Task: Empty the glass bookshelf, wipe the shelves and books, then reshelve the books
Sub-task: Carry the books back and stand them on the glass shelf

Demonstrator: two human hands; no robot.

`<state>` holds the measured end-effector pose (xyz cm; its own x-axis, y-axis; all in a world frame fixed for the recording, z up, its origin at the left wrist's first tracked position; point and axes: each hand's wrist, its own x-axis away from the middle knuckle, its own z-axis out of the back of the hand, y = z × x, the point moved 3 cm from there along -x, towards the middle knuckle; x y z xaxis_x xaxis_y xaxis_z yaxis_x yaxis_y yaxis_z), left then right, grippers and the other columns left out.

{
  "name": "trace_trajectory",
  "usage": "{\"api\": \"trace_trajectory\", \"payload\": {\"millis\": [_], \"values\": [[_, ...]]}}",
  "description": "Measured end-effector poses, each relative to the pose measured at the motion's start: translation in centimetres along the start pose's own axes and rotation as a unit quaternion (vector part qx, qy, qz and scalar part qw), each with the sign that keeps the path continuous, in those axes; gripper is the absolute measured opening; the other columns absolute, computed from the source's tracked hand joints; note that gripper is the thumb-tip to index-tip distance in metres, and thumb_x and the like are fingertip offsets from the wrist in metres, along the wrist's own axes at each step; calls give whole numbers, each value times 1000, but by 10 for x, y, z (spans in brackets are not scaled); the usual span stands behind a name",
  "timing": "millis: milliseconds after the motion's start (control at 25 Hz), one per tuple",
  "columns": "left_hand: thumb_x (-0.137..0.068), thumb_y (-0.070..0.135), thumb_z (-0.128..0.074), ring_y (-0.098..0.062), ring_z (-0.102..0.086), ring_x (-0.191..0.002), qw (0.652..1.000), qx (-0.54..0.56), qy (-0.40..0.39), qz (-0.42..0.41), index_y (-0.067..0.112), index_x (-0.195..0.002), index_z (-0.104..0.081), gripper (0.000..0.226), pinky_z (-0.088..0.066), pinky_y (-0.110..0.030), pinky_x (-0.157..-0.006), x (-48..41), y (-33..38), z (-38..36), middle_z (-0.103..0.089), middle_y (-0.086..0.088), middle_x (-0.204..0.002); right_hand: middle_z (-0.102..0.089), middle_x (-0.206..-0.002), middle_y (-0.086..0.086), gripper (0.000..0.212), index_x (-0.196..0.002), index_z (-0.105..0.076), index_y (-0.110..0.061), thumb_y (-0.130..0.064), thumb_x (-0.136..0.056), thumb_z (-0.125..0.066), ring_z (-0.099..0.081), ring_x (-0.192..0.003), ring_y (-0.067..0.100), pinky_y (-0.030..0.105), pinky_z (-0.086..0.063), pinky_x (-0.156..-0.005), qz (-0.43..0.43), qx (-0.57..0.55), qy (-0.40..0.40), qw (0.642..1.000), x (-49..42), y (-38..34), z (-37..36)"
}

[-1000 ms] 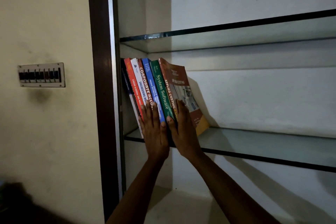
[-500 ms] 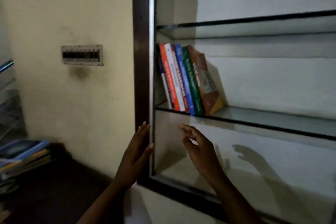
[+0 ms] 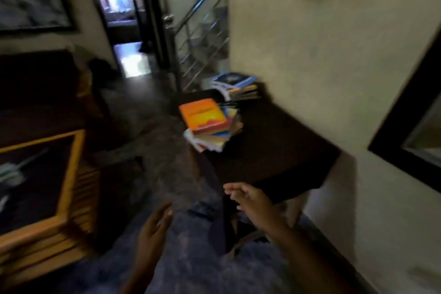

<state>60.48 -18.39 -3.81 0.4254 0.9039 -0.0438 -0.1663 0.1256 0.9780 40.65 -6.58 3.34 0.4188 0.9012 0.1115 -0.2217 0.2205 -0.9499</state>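
On the dark table (image 3: 274, 150) at one o'clock from the middle of the view, two piles of books lie flat, both well clear of the shelves. The nearer pile (image 3: 211, 126) sits at the table's left edge, an orange book (image 3: 202, 114) on top and the lower ones fanned out unevenly beneath it. The farther pile (image 3: 236, 86) lies at twelve o'clock from the first, close to the cream wall (image 3: 310, 55), with a blue cover uppermost. The table stands against that wall.

At three o'clock, only a corner of the bookshelf frame (image 3: 401, 122) shows, dark and slanted, with a strip of pale interior inside it; none of its shelves can be seen.

The left hand (image 3: 155, 229) is at six o'clock, over the blue rug (image 3: 191, 265), fingers fairly straight and a little apart, holding nothing. The right hand (image 3: 250, 200) is at five o'clock, in front of the table's near corner, fingers loosely spread and slightly bent, also empty. Whether it touches the table edge I cannot tell, since the whole view is smeared with blur. Both hands are well apart from the books.

At eight o'clock stands a low piece of furniture with a yellow wooden rim (image 3: 71, 174) and a dark top. At twelve o'clock a metal stair railing (image 3: 202, 7) rises, and at eleven o'clock a bright doorway (image 3: 119, 2) opens.
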Motion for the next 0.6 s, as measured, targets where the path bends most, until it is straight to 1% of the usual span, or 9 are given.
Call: {"api": "trace_trajectory", "payload": {"millis": [80, 160, 240, 320, 360, 400, 440, 520, 600], "values": [[-90, -4, -53, 9, -58, -91, 996, -2, 78, 51, 13, -106, -60, 25, -42, 0, -75, 27, -38, 68, -62, -10, -112, -61, -94, -7, 21, -107, -61, -12, -5, -96, -45, -55, -72, -18, 2, -40, -66, -14, 21, -92, 995, -22, 6, -76], [-91, 1, -53, -9, -58, -102, 983, 18, 145, 115, 14, -107, -61, 22, -44, -10, -79, 58, -69, 120, -63, -8, -108, -60, -94, -10, 23, -113, -61, -12, -11, -96, -46, -55, -77, -12, 5, -40, -68, -33, 61, -196, 978, -38, 16, -144], [-94, 8, -52, -20, -57, -108, 959, 24, 217, 183, 20, -103, -64, 19, -42, -27, -88, 88, -102, 162, -65, -3, -106, -60, -98, -7, 25, -118, -59, -10, -14, -97, -46, -56, -85, 0, 10, -42, -70, -30, 124, -303, 944, -54, 31, -210], [-95, 13, -52, -21, -57, -110, 934, 27, 261, 242, 21, -104, -64, 17, -40, -31, -91, 106, -130, 190, -64, -2, -109, -59, -114, 4, 30, -126, -54, -6, -15, -99, -43, -58, -91, 11, 7, -41, -69, -18, 202, -393, 897, -72, 52, -261], [-95, 16, -53, -22, -57, -111, 921, 21, 283, 267, 21, -105, -64, 16, -40, -31, -90, 106, -143, 203, -64, -3, -111, -56, -123, 7, 33, -129, -51, -6, -15, -100, -41, -58, -95, 13, 8, -41, -72, -22, 248, -426, 870, -84, 68, -279], [-95, 19, -53, -22, -57, -112, 911, 20, 298, 286, 22, -106, -63, 15, -40, -31, -89, 99, -150, 211, -64, -3, -113, -54, -129, 10, 33, -130, -51, -7, -15, -100, -40, -57, -102, 18, 14, -42, -78, -30, 280, -441, 852, -97, 83, -292], [-95, 20, -53, -23, -57, -112, 906, 20, 306, 293, 21, -107, -63, 16, -41, -31, -89, 85, -156, 220, -63, -5, -114, -54, -129, 11, 32, -127, -53, -6, -14, -98, -41, -56, -108, 24, 22, -42, -82, -46, 298, -440, 846, -113, 101, -299], [-95, 19, -52, -24, -57, -112, 906, 9, 305, 294, 14, -113, -63, 22, -41, -30, -89, 32, -166, 240, -63, -9, -117, -57, -126, 13, 30, -120, -59, -7, -14, -96, -42, -54, -114, 27, 23, -39, -82, -90, 323, -438, 834, -153, 131, -305], [-95, 17, -51, -23, -57, -110, 919, -23, 275, 281, 11, -116, -62, 24, -40, -28, -87, -45, -166, 259, -63, -10, -115, -54, -132, 12, 33, -124, -56, -4, -16, -97, -40, -50, -120, 26, 22, -38, -90, -128, 357, -410, 830, -201, 141, -293]]}}
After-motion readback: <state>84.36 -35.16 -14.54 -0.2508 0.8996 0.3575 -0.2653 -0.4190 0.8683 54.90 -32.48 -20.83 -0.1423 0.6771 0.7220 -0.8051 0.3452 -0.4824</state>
